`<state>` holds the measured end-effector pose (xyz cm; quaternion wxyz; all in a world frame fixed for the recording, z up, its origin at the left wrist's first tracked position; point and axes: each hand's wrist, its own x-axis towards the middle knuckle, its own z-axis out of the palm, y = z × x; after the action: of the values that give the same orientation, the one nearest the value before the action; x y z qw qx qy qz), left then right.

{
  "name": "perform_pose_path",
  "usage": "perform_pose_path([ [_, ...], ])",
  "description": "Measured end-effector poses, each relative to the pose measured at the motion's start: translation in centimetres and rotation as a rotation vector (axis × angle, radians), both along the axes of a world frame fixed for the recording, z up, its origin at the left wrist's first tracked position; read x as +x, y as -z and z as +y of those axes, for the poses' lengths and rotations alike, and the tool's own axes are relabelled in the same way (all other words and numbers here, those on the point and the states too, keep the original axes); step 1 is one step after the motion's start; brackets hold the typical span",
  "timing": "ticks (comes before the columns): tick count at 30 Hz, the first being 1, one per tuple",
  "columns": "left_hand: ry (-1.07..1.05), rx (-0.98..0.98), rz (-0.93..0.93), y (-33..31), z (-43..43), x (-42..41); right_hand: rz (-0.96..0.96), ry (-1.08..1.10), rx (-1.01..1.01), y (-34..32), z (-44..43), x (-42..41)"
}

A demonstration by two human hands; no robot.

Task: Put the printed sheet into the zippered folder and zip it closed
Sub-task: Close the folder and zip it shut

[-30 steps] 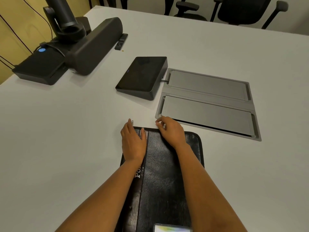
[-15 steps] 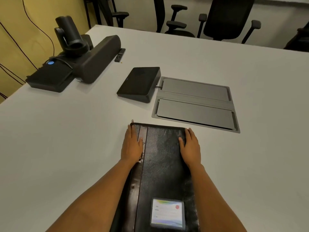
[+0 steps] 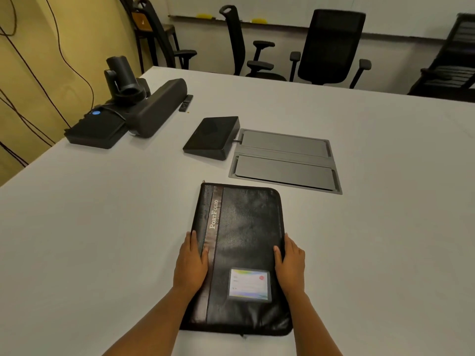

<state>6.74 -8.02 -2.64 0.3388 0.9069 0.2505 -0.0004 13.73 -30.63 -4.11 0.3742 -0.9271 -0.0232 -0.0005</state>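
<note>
wall: yellow left wall [image 3: 77, 34] | furniture: broad white table [image 3: 102, 227], black mesh office chair [image 3: 331, 47] beyond | light: dim

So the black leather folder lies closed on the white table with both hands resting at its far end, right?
Not quite. In the head view the black leather folder lies closed on the white table, but both hands, left and right, rest at its sides.

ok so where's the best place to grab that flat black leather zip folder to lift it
By its two long side edges, one hand from each side, as the left hand and right hand sit now. The black leather zippered folder lies flat and closed on the white table, too wide for one hand, and its thin edges let fingers slide under.
</note>
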Motion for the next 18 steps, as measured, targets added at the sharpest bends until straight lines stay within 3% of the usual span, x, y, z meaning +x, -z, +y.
perform_pose_path([
  [8, -0.18, 0.311, 0.065, -0.4, -2.5, -6.9, -0.013, 0.081, -0.026, 0.3, -1.3, -6.3],
  [18, -0.101, 0.276, 0.019, 0.2, -3.7, -10.1, 0.087, 0.095, -0.084, -0.1, -0.5, -10.5],
])
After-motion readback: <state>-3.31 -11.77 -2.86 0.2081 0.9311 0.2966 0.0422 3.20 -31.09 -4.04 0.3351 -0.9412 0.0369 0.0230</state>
